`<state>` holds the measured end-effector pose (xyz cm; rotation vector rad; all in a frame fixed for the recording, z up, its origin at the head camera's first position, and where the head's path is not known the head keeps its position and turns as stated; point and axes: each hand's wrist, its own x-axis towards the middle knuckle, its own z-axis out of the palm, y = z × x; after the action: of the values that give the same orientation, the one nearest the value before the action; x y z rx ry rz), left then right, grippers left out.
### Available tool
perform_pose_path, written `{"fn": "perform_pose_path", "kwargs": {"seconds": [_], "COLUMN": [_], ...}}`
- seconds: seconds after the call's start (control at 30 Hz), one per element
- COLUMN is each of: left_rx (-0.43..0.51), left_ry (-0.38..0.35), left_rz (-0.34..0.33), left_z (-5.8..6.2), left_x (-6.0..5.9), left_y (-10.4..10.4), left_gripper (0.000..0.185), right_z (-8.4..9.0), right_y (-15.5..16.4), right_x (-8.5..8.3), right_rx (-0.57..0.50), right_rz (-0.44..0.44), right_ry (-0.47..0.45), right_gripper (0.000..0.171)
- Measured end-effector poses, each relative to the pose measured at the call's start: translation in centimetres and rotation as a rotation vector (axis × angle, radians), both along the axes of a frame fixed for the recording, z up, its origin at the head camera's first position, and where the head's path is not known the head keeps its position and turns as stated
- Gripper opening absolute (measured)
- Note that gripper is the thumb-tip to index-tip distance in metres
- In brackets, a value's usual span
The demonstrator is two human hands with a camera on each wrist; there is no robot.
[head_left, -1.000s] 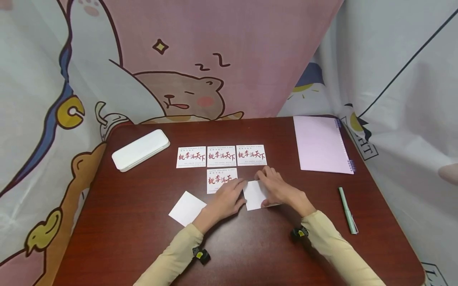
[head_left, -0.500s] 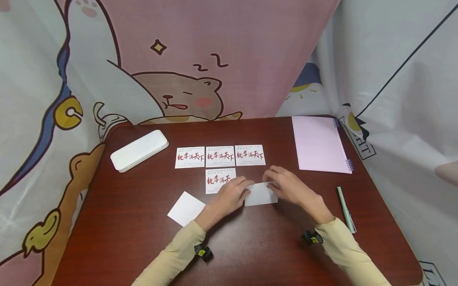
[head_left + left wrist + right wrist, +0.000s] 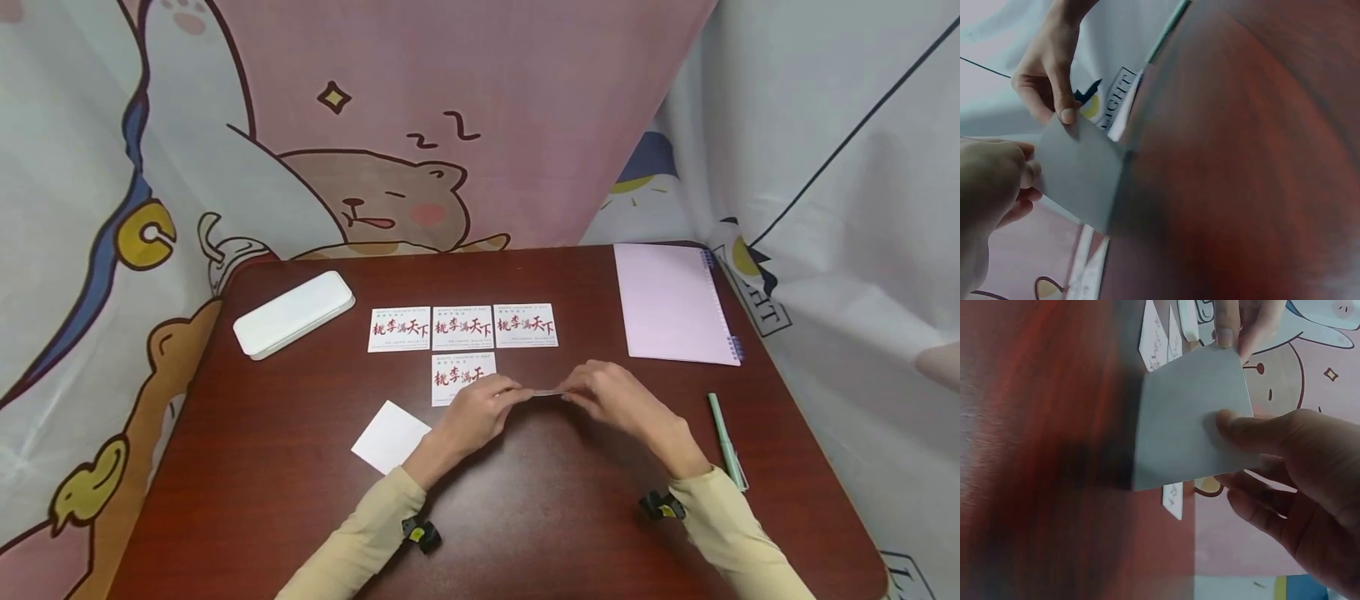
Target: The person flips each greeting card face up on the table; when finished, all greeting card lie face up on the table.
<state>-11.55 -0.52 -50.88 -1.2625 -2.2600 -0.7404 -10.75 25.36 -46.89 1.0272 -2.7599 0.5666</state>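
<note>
My left hand (image 3: 476,414) pinches one top corner of a square white card (image 3: 1179,425) between thumb and fingers. On the same card's other side, my right hand (image 3: 628,407) pinches near the top edge, thumb on the blank face. The card stands upright, its lower edge at or close to the tabletop; from the head view only its thin top edge shows. Partly behind my left hand lies a card with red Chinese lettering (image 3: 452,382). A blank white card (image 3: 388,437) lies turned at an angle by my left wrist.
Three printed cards (image 3: 462,327) form a row farther back on the dark red table (image 3: 525,533). At the back left is a white case (image 3: 294,315). A pink spiral notebook (image 3: 671,304) and a green pen (image 3: 724,442) lie on the right.
The white card lay flat at first. Both hands have lifted it and tilted it up on edge. My right hand has shifted right, from over the card to its upper right.
</note>
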Motion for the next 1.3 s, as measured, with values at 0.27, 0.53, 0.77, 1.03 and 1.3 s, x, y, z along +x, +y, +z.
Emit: {"fn": "perform_pose_path", "kwargs": {"seconds": [0.27, 0.53, 0.77, 1.03, 1.3], "left_rx": [-0.055, -0.098, -0.102, -0.102, -0.105], "left_ry": [-0.05, -0.085, -0.078, -0.095, -0.096], "left_rz": [-0.02, 0.034, 0.063, 0.054, 0.054], "left_z": [-2.2, -4.1, -4.7, -4.8, -4.9], "left_x": [0.3, -0.6, -1.2, -1.5, -1.4], "left_y": [-0.2, 0.1, 0.0, -0.2, -0.5], "left_gripper": [0.019, 0.011, 0.009, 0.01, 0.009], "right_z": [-2.0, -4.9, -5.9, -6.3, -6.4], "right_y": [0.4, 0.4, 0.2, -0.1, -0.2], "right_x": [0.5, -0.5, -1.0, -1.0, -0.9], "right_rx": [0.041, 0.024, -0.006, -0.017, -0.024], "right_rz": [-0.012, -0.056, -0.074, -0.093, -0.105], "right_ry": [-0.047, -0.028, -0.016, 0.009, 0.002], "right_gripper": [0.019, 0.021, 0.023, 0.025, 0.023]}}
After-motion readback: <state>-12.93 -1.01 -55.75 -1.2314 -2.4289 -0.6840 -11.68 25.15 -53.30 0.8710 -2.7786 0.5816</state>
